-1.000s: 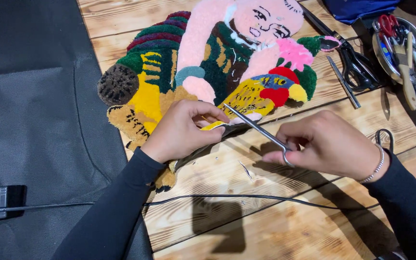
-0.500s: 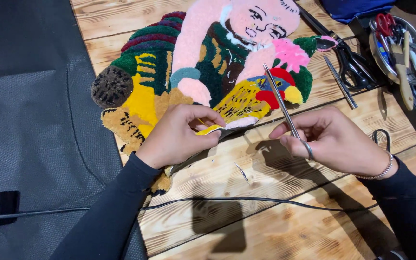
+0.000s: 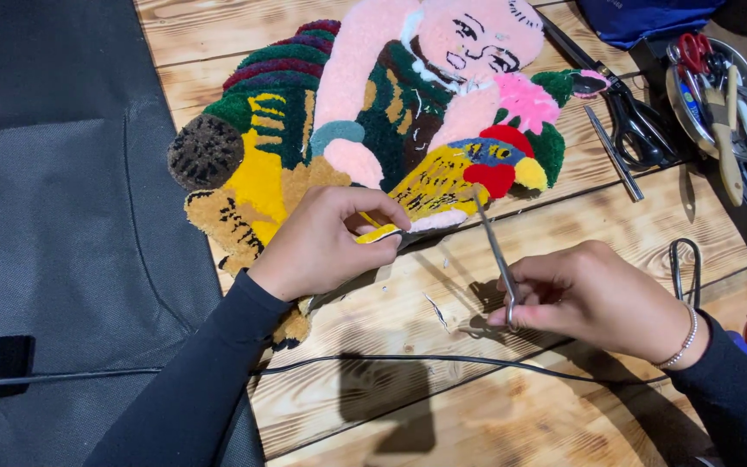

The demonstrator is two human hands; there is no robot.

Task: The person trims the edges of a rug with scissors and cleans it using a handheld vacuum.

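A colourful tufted rug (image 3: pixel 373 112) shaped like a figure lies on the wooden table (image 3: pixel 512 406). My left hand (image 3: pixel 322 246) pinches the rug's lower yellow edge and lifts it slightly. My right hand (image 3: pixel 598 298) holds thin metal scissors (image 3: pixel 493 246) by the handle loops. The blades are together and point up and away, with the tip just over the rug's yellow and red part. Both my sleeves are dark, and a bead bracelet sits on my right wrist.
Large black shears (image 3: pixel 637 121) and a thin metal tool (image 3: pixel 613 154) lie right of the rug. A round metal tin (image 3: pixel 719 99) holds scissors and tools at the far right. A black cable (image 3: pixel 443 361) crosses the table near me. Dark fabric (image 3: pixel 54 216) covers the left.
My right hand has drawn back toward me and swung the scissors from lying low across the rug's edge to pointing upward. My left hand has kept its pinch on the edge.
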